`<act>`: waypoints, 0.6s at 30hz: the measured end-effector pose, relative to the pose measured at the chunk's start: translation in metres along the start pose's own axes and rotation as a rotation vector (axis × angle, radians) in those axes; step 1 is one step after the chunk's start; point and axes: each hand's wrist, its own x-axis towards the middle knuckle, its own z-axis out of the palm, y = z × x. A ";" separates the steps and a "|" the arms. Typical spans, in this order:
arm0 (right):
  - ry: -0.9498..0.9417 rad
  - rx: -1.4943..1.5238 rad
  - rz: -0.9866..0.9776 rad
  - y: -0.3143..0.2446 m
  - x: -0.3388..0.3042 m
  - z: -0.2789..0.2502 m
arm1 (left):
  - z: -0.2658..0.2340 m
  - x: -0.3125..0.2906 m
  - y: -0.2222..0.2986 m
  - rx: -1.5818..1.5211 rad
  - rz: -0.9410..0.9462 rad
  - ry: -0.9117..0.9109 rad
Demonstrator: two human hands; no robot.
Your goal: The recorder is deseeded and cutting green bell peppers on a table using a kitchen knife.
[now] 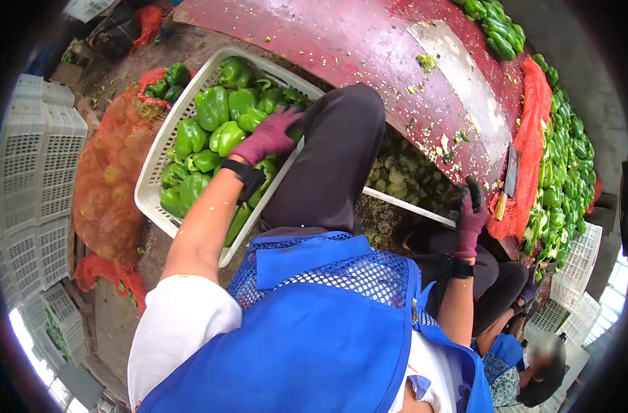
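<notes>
My left hand point(269, 135), in a purple glove, lies over green bell peppers point(212, 108) in a white plastic crate point(149, 180) to my left. Its fingers reach out flat across them toward my knee, the dark tips hard to make out; no pepper shows gripped. On the other side, my right hand point(472, 215), gloved in purple with dark fingertips, is raised near the red table's edge. The thumb and fingers are apart, and nothing shows between them. Just beyond it a knife point(511, 172) with a wooden handle lies by an orange-red mesh sack point(531, 113).
The red table point(369, 48) is strewn with seeds and scraps. More peppers point(567, 172) are heaped at the right. Below the table edge is a container of pepper cores point(412, 175). A full mesh sack point(114, 186) and stacked crates point(25, 186) stand left. A co-worker point(507, 365) sits lower right.
</notes>
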 end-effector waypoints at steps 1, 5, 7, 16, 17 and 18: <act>-0.014 0.013 0.062 -0.007 -0.003 0.009 | -0.015 -0.002 -0.015 -0.434 -0.031 -0.072; -0.026 -0.002 0.099 -0.035 -0.001 0.010 | -0.035 0.017 -0.017 -0.295 -0.191 0.323; 0.009 -0.149 -0.022 -0.049 0.003 0.010 | -0.020 0.036 -0.003 0.169 -0.189 0.568; 0.055 -0.746 -0.203 -0.050 0.034 -0.023 | 0.029 0.049 -0.005 0.244 -0.209 0.151; 0.050 -0.878 -0.127 -0.046 0.039 -0.038 | 0.021 0.045 0.003 0.174 -0.249 0.067; 0.040 -0.999 -0.056 -0.043 0.043 -0.053 | 0.015 0.042 -0.005 0.189 -0.239 0.090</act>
